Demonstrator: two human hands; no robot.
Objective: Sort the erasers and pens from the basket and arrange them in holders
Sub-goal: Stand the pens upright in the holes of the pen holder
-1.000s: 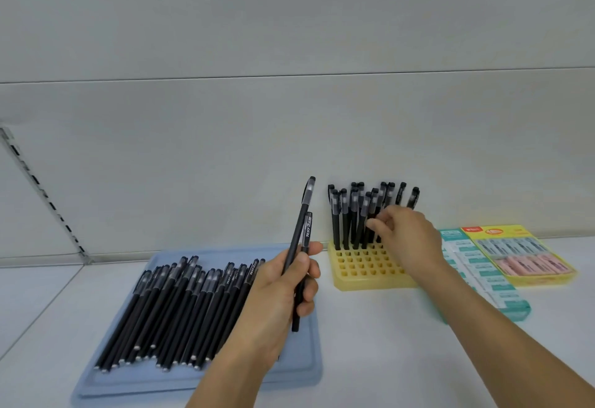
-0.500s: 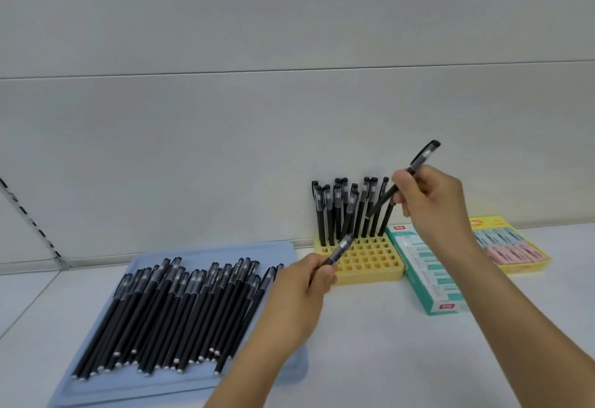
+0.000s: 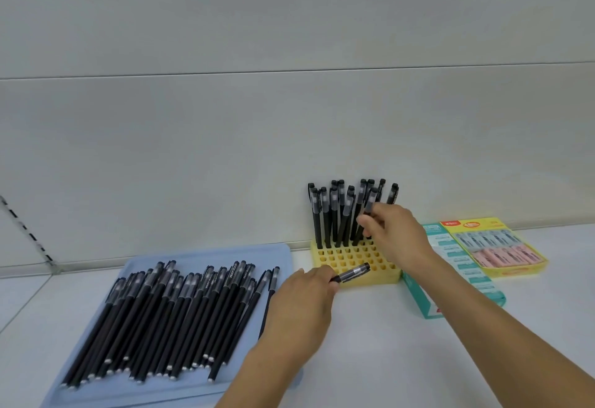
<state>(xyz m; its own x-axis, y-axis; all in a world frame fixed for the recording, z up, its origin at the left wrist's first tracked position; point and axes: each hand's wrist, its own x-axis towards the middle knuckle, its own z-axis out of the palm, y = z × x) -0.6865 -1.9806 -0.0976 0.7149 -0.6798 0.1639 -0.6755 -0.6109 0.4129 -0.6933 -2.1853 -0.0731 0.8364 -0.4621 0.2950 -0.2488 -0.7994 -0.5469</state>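
Many black pens (image 3: pixel 180 317) lie side by side on a pale blue tray (image 3: pixel 209 253) at the left. A yellow grid holder (image 3: pixel 383 269) stands by the wall, with several black pens (image 3: pixel 335 211) upright in its back rows. My right hand (image 3: pixel 396 233) pinches one pen (image 3: pixel 367 211) that stands tilted among those back-row pens. My left hand (image 3: pixel 306 301) grips another black pen (image 3: pixel 351 274), whose capped end points right over the holder's front holes.
A teal box of erasers (image 3: pixel 450 278) lies right of the holder, and a yellow box with grey and pink erasers (image 3: pixel 495 246) sits beyond it. A grey wall closes the back. A slotted rail (image 3: pixel 29 233) runs down the left wall.
My right hand has come down from above the holder and set its pen among the standing pens. My left hand has moved slightly right with its pen.
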